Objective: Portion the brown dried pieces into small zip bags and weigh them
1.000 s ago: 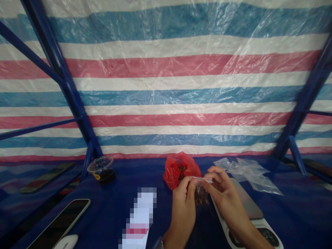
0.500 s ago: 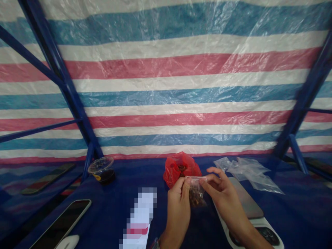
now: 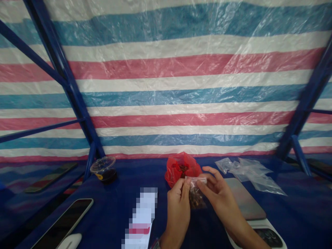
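Observation:
A small clear zip bag (image 3: 196, 199) with brown, dried-looking pieces in its lower part hangs between my hands. My left hand (image 3: 179, 204) pinches the bag's top left corner between thumb and fingers. On the other side, the thumb and index finger of my right hand (image 3: 219, 193) press on the zip strip, the other fingers curled loosely above. Just behind the hands stands an open red plastic bag (image 3: 181, 165) with similar brown pieces inside. Partly under my right forearm lies a kitchen scale (image 3: 245, 199) with a grey plate and white body.
Several empty clear bags (image 3: 255, 171) lie at the back right. A lidded clear cup with dark liquid (image 3: 107, 174) stands at the back left. Nearer are a phone (image 3: 66, 221), a white object (image 3: 70, 241) and a blurred-out lit screen or sheet (image 3: 142, 214). Blue frame posts (image 3: 77, 110) flank the striped tarp.
My right thumb and index finger have slid left along the bag's zip strip, toward my left hand. The left hand keeps its pinch. The view has shifted slightly.

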Tool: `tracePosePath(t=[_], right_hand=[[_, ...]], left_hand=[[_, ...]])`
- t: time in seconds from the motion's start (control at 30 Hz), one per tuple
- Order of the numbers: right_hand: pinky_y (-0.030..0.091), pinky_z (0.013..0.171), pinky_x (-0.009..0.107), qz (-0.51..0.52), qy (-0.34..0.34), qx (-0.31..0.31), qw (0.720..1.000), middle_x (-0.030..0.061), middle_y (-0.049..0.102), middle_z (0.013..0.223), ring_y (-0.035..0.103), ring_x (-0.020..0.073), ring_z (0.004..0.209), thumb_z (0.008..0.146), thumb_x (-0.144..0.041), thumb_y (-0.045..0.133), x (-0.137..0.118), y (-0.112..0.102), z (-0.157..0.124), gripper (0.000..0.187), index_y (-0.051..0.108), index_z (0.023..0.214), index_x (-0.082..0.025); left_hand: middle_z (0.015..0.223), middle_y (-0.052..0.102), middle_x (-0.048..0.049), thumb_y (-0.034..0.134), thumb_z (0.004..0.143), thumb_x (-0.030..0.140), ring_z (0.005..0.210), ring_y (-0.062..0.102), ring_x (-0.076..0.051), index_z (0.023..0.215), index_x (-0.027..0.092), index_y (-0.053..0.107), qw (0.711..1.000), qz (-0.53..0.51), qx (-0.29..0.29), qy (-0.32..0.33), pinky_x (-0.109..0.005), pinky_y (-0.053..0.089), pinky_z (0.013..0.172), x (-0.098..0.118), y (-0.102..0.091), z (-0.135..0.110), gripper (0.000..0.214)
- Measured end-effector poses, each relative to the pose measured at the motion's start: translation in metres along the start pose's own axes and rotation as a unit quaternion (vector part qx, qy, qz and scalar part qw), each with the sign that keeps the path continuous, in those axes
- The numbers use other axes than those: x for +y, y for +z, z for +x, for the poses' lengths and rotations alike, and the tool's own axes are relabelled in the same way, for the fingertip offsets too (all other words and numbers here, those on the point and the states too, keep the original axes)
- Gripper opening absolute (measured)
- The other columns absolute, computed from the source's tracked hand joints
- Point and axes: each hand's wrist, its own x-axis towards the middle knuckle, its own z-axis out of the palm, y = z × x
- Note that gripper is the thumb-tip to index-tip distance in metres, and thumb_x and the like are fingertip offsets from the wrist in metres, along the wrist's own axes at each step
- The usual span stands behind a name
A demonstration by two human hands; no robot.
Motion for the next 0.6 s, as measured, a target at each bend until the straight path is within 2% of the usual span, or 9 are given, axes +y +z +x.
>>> tracePosePath(t=[0.1,0.23,0.4,0.5,0.6], right_hand=[[0.057,0.071,0.031,-0.003,-0.017,0.012,1.0,-0.0034,0.074,0.08,0.071,0.019,0.075,0.063,-0.054,0.097,0.001,-0.001,0.002,0.064,0.06,0.109,-0.028],[0.056,0.069,0.032,-0.018,-0.017,0.01,1.0,-0.0003,0.077,0.083,0.071,0.0205,0.075,0.066,-0.053,0.096,0.001,-0.008,0.004,0.06,0.06,0.108,-0.027],[0.055,0.066,0.03,-0.076,-0.066,0.017,0.995,-0.0019,0.072,0.077,0.068,0.0192,0.071,0.071,-0.054,0.092,0.009,-0.015,0.006,0.055,0.061,0.108,-0.027],[0.057,0.071,0.031,-0.114,-0.09,0.018,0.989,0.0,0.074,0.083,0.069,0.0203,0.077,0.076,-0.055,0.088,0.014,-0.015,0.004,0.054,0.062,0.114,-0.027],[0.058,0.075,0.032,-0.144,-0.095,0.002,0.985,0.002,0.074,0.089,0.07,0.0212,0.081,0.082,-0.057,0.083,0.014,-0.013,0.001,0.047,0.063,0.111,-0.026]], left_hand=[[0.076,0.076,-0.0034,0.057,0.099,0.055,0.074,0.068,-0.021,0.083,0.02,0.075,1.0,0.007,-0.021,0.014,-0.027,0.051,0.069,0.001,0.003,0.0,0.042],[0.096,0.083,-0.0064,0.059,0.099,0.046,0.088,0.075,-0.023,0.095,0.021,0.079,0.999,-0.002,-0.044,0.033,-0.028,0.056,0.079,0.003,0.007,0.001,0.032],[0.099,0.084,-0.008,0.06,0.099,0.045,0.085,0.077,-0.023,0.097,0.021,0.081,0.997,0.0,-0.066,0.034,-0.029,0.058,0.077,0.0,0.009,0.0,0.032],[0.102,0.084,-0.0083,0.06,0.099,0.044,0.09,0.078,-0.024,0.098,0.021,0.081,0.997,0.001,-0.065,0.032,-0.03,0.06,0.082,-0.001,0.006,0.0,0.031],[0.101,0.085,-0.0083,0.062,0.098,0.045,0.089,0.078,-0.024,0.097,0.021,0.08,0.998,0.003,-0.059,0.034,-0.031,0.061,0.083,0.0,0.003,0.0,0.03]])
